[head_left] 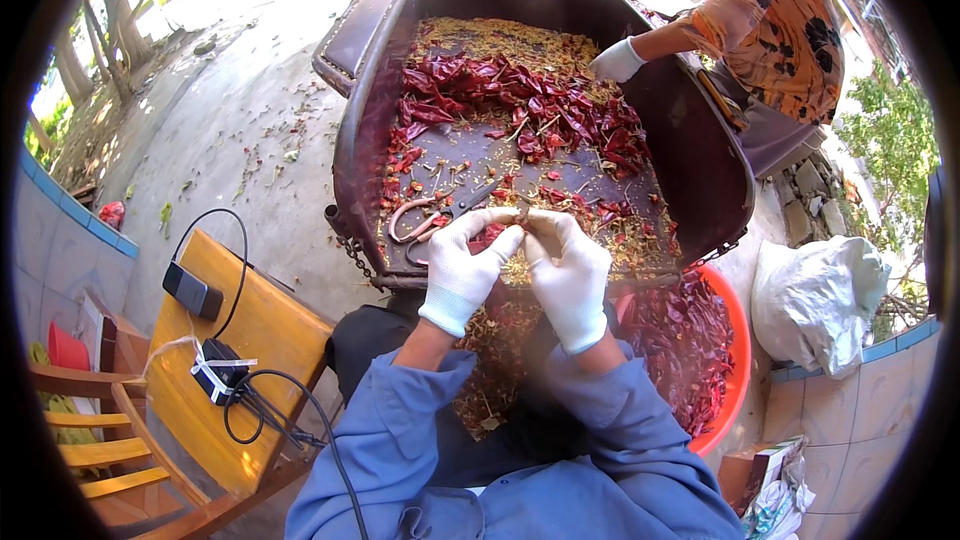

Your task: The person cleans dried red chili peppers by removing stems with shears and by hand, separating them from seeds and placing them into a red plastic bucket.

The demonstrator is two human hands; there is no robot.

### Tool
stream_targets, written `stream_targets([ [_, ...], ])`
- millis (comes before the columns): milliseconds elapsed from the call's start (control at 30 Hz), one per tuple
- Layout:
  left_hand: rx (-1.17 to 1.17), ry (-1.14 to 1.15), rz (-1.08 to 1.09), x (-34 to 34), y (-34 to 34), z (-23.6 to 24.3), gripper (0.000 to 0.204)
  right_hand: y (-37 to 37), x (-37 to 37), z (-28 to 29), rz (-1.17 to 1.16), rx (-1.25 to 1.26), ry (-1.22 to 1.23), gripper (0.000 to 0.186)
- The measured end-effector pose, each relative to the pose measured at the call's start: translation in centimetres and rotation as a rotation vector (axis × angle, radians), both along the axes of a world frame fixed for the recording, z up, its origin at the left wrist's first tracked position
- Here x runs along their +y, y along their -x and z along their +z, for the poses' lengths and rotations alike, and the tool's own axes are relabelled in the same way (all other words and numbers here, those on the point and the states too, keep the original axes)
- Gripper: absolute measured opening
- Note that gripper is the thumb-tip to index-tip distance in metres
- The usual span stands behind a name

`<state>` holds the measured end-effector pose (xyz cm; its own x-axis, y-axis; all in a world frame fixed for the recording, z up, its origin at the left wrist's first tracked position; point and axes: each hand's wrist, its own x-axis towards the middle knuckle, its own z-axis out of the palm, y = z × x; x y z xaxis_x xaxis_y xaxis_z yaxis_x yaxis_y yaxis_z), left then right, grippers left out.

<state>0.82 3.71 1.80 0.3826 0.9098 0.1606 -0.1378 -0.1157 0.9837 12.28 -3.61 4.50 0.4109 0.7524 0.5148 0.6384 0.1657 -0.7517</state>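
Pinching what looks like a small dried red chili (522,212) between closed fingertips, the gloved left hand (462,262) and right hand (570,272) work over the big dark tray (690,155), where a chili heap (510,100) waits, while the red tub (735,340) looks part full.

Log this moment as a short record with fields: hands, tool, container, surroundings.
hands: left hand and right hand, white-gloved, pinch a dried red chili between them
tool: scissors lying beside the left hand
container: dark metal tray of chilies and seeds
surroundings: orange basin at right; a co-worker's gloved hand in the tray
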Motion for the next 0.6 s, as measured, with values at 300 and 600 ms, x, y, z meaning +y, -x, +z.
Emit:
stream_targets([
  [300, 0.236, -0.423, 0.086, -0.2, -0.1, -0.4, 0.026, -0.5, -1.2, 0.0, 0.111, 0.224, 0.125, 0.022],
  [600, 0.389, -0.421, -0.089, -0.2, 0.7, -0.1, 0.022, -2.4, -0.8, 0.4, 0.162, -0.233, -0.047, 0.023],
])
